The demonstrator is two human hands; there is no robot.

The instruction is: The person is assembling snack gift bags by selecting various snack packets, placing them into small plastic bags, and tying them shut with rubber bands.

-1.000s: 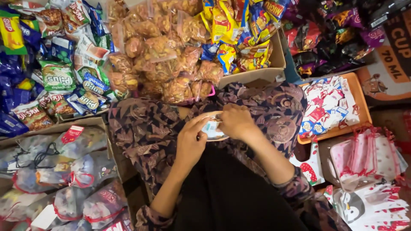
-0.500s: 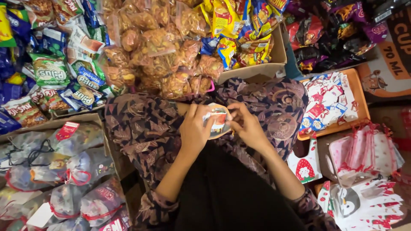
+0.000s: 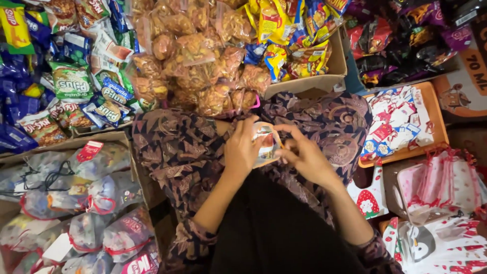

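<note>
Around me, snack packets [image 3: 76,76] crowd ten o'clock, a cardboard box [image 3: 309,83] sits at twelve (half hidden), an orange tray [image 3: 439,127] at three.

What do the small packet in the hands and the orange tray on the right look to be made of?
The small packet, held by the left hand and right hand, looks like thin glossy printed plastic or coated card; its sheen suggests this, but it is too small to be sure. The orange tray looks like smooth moulded plastic with an even raised rim.
</note>
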